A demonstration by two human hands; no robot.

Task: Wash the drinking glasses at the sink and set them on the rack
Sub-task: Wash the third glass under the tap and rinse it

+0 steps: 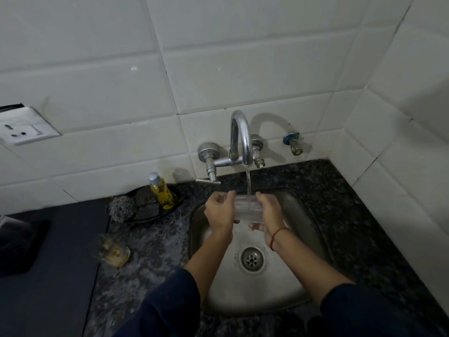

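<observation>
A clear drinking glass lies on its side between my two hands, above the steel sink. My left hand grips its left end and my right hand holds its right end. Water runs from the chrome tap straight onto the glass. A second glass with yellowish residue stands on the granite counter, left of the sink. No rack is in view.
A bottle of yellow dish liquid, a steel scrubber and dark sponges sit on a black tray behind the sink's left corner. A dark mat covers the counter at left. A wall socket is at far left.
</observation>
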